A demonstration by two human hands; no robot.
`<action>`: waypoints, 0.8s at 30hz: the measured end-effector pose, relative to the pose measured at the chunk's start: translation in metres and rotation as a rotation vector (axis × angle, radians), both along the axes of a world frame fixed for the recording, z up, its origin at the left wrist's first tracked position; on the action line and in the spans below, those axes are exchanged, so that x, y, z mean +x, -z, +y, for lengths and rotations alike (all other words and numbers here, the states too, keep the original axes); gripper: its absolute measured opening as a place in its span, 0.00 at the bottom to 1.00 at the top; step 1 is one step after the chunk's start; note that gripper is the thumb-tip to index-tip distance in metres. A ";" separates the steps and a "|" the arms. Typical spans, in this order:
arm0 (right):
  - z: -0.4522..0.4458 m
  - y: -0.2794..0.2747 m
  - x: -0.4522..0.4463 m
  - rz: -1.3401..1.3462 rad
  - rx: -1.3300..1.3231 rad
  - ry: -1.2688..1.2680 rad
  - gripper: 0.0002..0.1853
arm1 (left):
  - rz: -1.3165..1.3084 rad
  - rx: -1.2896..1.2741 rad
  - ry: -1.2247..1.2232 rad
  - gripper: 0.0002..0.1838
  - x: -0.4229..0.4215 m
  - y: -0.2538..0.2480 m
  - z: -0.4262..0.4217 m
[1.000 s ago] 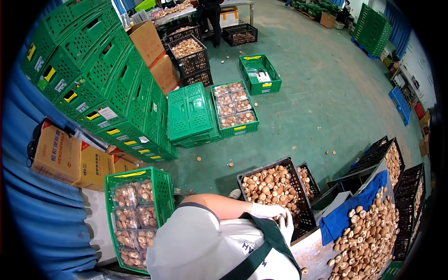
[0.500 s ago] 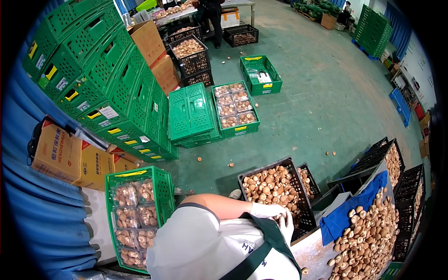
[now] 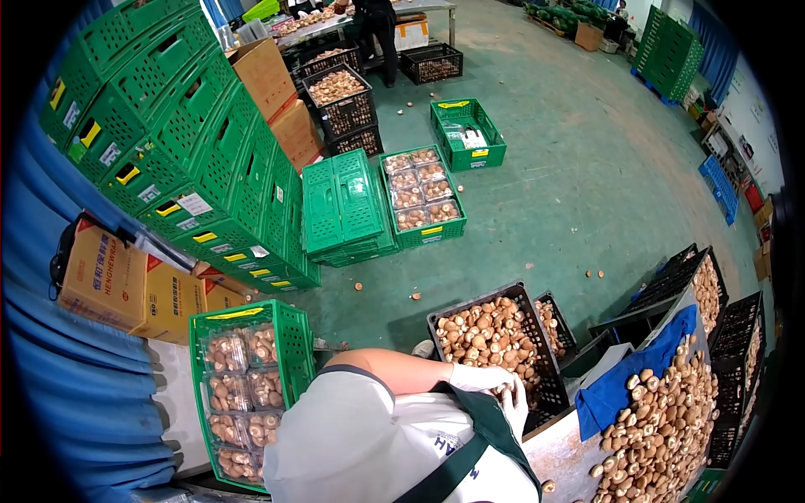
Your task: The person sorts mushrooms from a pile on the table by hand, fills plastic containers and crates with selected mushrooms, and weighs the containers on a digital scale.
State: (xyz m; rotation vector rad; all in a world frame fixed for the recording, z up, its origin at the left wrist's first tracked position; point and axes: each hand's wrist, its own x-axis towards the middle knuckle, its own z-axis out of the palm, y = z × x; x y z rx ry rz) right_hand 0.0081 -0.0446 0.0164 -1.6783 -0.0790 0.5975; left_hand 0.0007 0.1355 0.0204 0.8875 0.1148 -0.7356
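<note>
My left hand (image 3: 475, 377), in a white glove, reaches in from the left over the near end of a black crate (image 3: 547, 366) heaped with brown mushrooms (image 3: 480, 334). My right hand (image 3: 516, 406), also gloved in white, is bent close against it. Both sets of fingers curl together around a mushroom (image 3: 503, 390), which is partly hidden between them. Which hand bears it cannot be made out. To the right, a large pile of loose mushrooms (image 3: 654, 423) lies on a metal table (image 3: 563, 453) beside a blue cloth (image 3: 597, 404).
A green crate (image 3: 303, 335) of packed mushroom trays stands at the left. Behind it rise stacked green crates (image 3: 193, 151) and cardboard boxes (image 3: 117, 277). Another filled green crate (image 3: 436, 237) sits on the floor. Black crates (image 3: 736, 377) line the right side. A person (image 3: 381, 38) stands at the back.
My hands stay almost still over the crate. At the back, the person by the table has shifted slightly.
</note>
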 end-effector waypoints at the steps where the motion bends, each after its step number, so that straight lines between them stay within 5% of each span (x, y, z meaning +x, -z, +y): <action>1: 0.000 -0.002 0.000 -0.003 -0.014 -0.004 0.22 | -0.001 -0.004 0.002 0.13 0.000 0.000 -0.001; 24: 0.003 -0.010 -0.001 -0.013 -0.029 -0.013 0.22 | -0.006 -0.021 -0.038 0.12 0.002 0.011 -0.003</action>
